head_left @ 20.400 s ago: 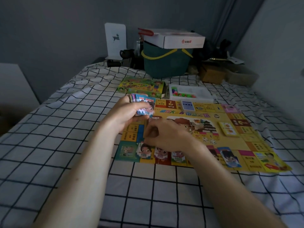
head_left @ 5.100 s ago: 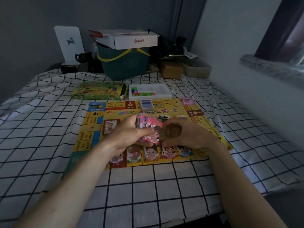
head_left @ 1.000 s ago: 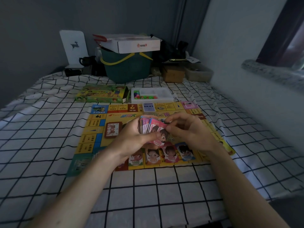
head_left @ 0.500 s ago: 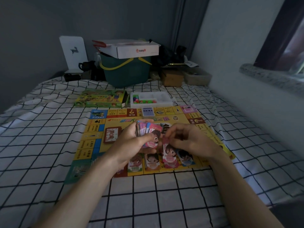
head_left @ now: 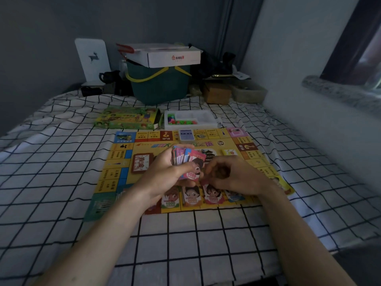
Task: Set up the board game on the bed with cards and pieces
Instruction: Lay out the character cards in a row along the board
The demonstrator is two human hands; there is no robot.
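Note:
The yellow game board lies flat on the checked bed sheet. My left hand grips a fanned stack of play-money cards above the board's middle. My right hand hovers just right of the stack with its fingers curled; whether it pinches a card is hidden. Below my hands, along the board's near edge, lie sorted piles: green, orange, pink and blue. A red deck, a blue deck and a yellow deck rest on the board.
Behind the board are the green game box and a white tray with coloured pieces. A green basket topped by a white carton stands at the bed's head. A wall and stone window ledge run along the right.
Half a second ago my right hand held a pink card upright over the pink pile. That card now lies on the pile, and the hand has risen back beside the stack.

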